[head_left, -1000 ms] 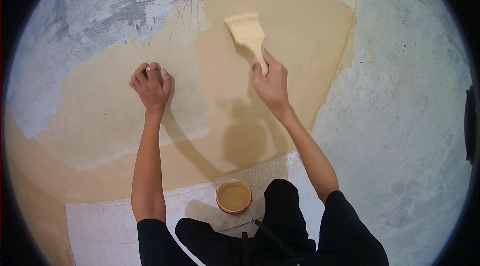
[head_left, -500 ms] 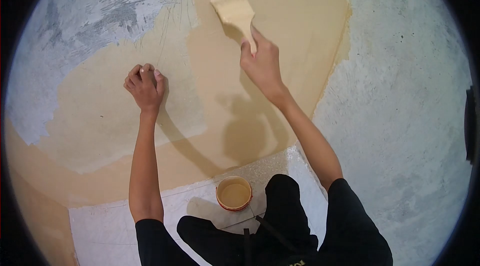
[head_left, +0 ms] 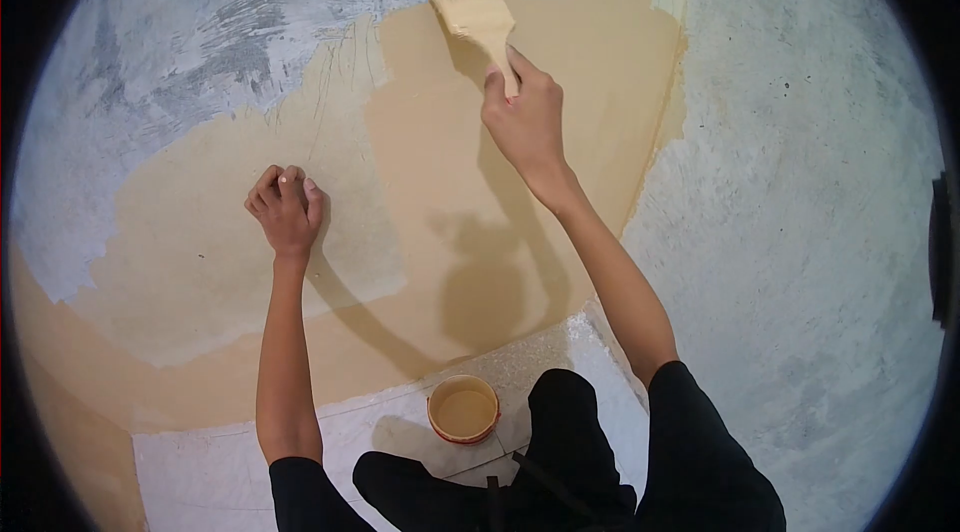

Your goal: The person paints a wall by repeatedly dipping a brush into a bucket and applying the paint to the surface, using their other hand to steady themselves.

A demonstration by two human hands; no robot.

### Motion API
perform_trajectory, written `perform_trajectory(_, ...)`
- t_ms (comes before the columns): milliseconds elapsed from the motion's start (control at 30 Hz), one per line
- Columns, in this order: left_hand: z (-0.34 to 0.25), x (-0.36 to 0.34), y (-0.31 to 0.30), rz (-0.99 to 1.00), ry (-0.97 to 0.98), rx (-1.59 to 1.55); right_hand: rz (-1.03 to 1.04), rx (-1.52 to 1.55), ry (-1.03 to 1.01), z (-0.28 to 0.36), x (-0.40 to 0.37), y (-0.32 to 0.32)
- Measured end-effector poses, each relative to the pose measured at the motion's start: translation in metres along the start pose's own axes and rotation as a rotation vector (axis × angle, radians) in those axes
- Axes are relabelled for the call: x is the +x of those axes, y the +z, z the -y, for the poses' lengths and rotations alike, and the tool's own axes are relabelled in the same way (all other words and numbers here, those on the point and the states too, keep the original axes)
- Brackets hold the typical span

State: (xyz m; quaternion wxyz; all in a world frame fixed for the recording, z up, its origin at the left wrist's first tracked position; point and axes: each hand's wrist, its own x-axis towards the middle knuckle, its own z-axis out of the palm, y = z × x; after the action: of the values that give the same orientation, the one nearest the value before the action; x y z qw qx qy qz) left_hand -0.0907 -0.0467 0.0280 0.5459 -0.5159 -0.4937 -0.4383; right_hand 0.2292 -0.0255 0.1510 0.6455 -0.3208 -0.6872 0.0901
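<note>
My right hand (head_left: 525,122) grips the handle of a wide paintbrush (head_left: 478,12) coated in cream-yellow paint. Its bristle end is at the upper edge of the fresh beige paint (head_left: 420,142) on the wall. My left hand (head_left: 287,210) is at a paler painted patch (head_left: 200,242), its fingers curled in with no object visible in them. Whether its knuckles press on the wall is hard to tell. A small paint tub (head_left: 465,410) with beige paint inside stands on the floor between my knees.
Bare grey plaster (head_left: 230,22) borders the paint above and at left. An adjoining grey wall (head_left: 800,232) is at right, past the corner line. White floor tiles (head_left: 230,467) lie below. My shadow (head_left: 485,282) falls on the wall.
The view has tilted up slightly, so wall and tub appear lower. Against the wall, the brush has moved up to the paint's top edge. My left hand stays at the same patch.
</note>
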Motion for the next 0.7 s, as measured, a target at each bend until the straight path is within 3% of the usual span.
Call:
perform_trajectory(267, 0.0, -0.001, -0.001, 0.009, -0.002, 0.004, 0.05, 0.085, 0.017, -0.001, -0.024, -0.008)
perform_trajectory(333, 0.001, -0.001, 0.0, 0.005, -0.003, 0.003, -0.053, 0.049, -0.076, 0.0, -0.016, -0.006)
perform_trajectory(433, 0.0, 0.0, 0.0, 0.002, 0.0, -0.001, 0.017, 0.002, -0.059, 0.0, 0.001, -0.001)
perform_trajectory(700, 0.001, -0.001, 0.0, 0.007, -0.002, 0.023, 0.073, 0.136, 0.031, -0.001, -0.041, 0.005)
